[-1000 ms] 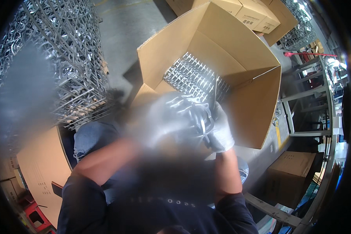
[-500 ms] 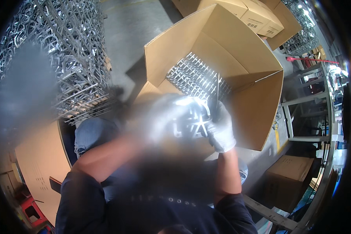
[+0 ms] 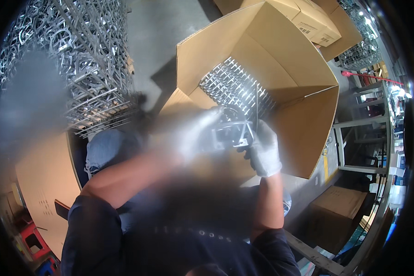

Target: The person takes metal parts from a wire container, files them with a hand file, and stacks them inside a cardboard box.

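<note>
Both my hands wear pale gloves and meet over the near side of an open cardboard box [image 3: 216, 32]. My left hand [image 3: 195, 131], hazy in the picture, is closed on a shiny metal casting [image 3: 234, 133] with an open, ribbed frame. Beside that casting, my right hand [image 3: 266, 149] has its fingers curled round a long, thin, dark tool [image 3: 256, 103], file-like in shape, that points up and away. Its exact kind cannot be made out. Deeper in the box, similar metal parts [image 3: 237, 85] lie in neat rows.
A wire cage [image 3: 92, 69] heaped with metal parts stands at the left. Closed cartons [image 3: 315, 20] are stacked at the far right, and another carton [image 3: 340, 202] sits beneath a metal frame [image 3: 361, 124]. A flat cardboard sheet [image 3: 48, 188] leans at the lower left.
The metal casting has been tilted between my hands, so a different side shows. The whole view has shifted slightly. Both hands keep their hold.
</note>
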`<state>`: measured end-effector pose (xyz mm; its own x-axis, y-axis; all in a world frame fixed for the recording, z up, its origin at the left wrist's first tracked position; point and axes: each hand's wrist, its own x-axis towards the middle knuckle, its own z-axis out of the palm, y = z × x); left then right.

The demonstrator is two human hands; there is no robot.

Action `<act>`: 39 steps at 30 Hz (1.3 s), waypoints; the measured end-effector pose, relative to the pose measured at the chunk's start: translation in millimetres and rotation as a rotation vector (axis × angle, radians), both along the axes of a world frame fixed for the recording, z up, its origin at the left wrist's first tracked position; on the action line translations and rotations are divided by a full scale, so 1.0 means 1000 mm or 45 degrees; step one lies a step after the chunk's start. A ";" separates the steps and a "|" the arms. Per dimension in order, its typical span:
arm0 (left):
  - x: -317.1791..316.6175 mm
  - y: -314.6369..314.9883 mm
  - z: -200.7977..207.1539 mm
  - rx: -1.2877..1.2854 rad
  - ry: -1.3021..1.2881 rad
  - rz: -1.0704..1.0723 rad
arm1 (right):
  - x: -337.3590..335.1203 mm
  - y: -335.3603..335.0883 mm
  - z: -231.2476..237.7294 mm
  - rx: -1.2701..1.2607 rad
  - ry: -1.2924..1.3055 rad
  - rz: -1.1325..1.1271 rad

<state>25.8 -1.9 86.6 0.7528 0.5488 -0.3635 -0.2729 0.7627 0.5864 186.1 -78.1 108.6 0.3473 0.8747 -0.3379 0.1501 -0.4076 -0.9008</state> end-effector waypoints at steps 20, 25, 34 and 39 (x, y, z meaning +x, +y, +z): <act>-0.020 0.009 -0.012 0.473 0.100 0.101 | 0.006 -0.004 -0.033 0.691 -0.067 0.088; -0.018 0.012 0.024 0.142 -0.073 -0.219 | 0.007 -0.002 -0.029 0.740 -0.369 0.336; -0.017 0.010 0.020 0.677 0.303 -0.285 | 0.009 0.003 -0.019 0.827 -0.827 0.549; -0.015 0.005 -0.001 0.718 0.207 -0.151 | 0.016 -0.004 -0.008 0.818 -0.954 0.403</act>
